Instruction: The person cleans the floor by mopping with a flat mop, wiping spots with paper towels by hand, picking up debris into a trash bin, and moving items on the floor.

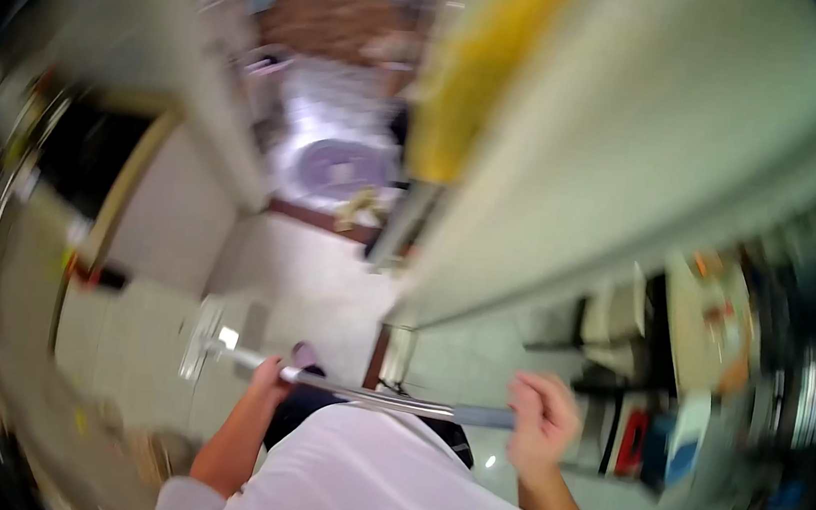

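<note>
A mop [391,400] with a silver pole, a grey grip and a flat whitish head lies crosswise in front of my white shirt. My left hand [270,380] is wrapped round the pole close to the head, on the left. At the other end, my right hand [542,423] is closed on the grey grip. The mop head [202,338] is over the pale floor tiles; blur hides whether it touches them.
A doorway ahead opens onto a room with a round purple mat [342,169]. The pale wall [641,151] rises at right, with a yellow cloth [472,91] hanging by its edge. A cabinet [173,198] stands at left; a cluttered table [706,329] and chair [616,324] are at right.
</note>
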`<move>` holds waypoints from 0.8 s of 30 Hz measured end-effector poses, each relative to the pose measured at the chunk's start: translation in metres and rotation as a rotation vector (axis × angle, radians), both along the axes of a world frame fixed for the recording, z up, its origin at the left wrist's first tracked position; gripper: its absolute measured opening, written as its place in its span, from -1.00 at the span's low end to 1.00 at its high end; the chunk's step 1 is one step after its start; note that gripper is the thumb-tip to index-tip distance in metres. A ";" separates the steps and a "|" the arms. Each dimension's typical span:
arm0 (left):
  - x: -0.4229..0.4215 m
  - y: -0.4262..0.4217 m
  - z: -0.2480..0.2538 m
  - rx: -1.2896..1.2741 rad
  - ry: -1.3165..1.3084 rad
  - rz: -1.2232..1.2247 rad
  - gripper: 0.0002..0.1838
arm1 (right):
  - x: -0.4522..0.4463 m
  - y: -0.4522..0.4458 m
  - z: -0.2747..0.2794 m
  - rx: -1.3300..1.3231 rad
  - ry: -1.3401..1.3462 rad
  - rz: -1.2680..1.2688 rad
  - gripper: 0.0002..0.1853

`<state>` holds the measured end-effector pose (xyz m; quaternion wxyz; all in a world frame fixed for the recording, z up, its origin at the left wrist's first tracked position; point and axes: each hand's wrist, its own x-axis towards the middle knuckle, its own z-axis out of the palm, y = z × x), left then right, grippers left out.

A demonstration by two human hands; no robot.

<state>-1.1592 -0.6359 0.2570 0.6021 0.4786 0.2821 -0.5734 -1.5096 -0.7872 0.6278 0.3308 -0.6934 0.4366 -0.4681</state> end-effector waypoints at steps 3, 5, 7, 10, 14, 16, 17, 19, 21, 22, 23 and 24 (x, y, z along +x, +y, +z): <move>-0.042 -0.022 0.033 0.047 -0.019 -0.089 -0.64 | -0.059 0.011 -0.007 -0.043 -0.082 -0.089 -0.93; -0.039 -0.030 0.009 -0.068 -0.078 -0.317 -0.64 | -0.087 0.019 -0.014 -0.132 -0.151 -0.166 -0.95; -0.026 -0.036 -0.019 -0.008 -0.108 -0.571 -0.70 | -0.114 0.031 -0.021 -0.152 -0.197 -0.182 -0.95; -0.034 -0.070 -0.028 0.097 -0.144 -0.774 -0.78 | -0.152 0.043 -0.029 -0.206 -0.203 -0.172 -0.90; -0.031 -0.074 -0.007 0.195 -0.139 -0.727 -0.85 | -0.169 0.065 -0.022 -0.312 -0.295 -0.084 -0.81; -0.045 -0.081 0.005 0.236 -0.242 -0.727 -0.90 | -0.179 0.070 -0.023 -0.315 -0.311 -0.130 -0.82; -0.059 -0.085 0.014 0.243 -0.246 -0.745 -0.90 | -0.185 0.072 -0.023 -0.332 -0.321 -0.142 -0.82; -0.073 -0.087 0.028 0.236 -0.245 -0.672 -0.90 | -0.194 0.080 -0.026 -0.329 -0.324 -0.176 -0.84; -0.058 -0.084 0.011 0.156 -0.196 -0.708 -0.88 | -0.203 0.084 -0.029 -0.346 -0.327 -0.160 -0.85; -0.082 -0.086 0.028 0.193 -0.208 -0.612 -0.86 | -0.208 0.087 -0.032 -0.319 -0.303 -0.181 -0.86; -0.104 -0.086 0.046 0.229 -0.215 -0.502 -0.84 | -0.211 0.089 -0.033 -0.293 -0.281 -0.189 -0.86; -0.127 -0.088 0.067 0.215 -0.252 -0.439 -0.81 | -0.212 0.090 -0.032 -0.267 -0.258 -0.212 -0.88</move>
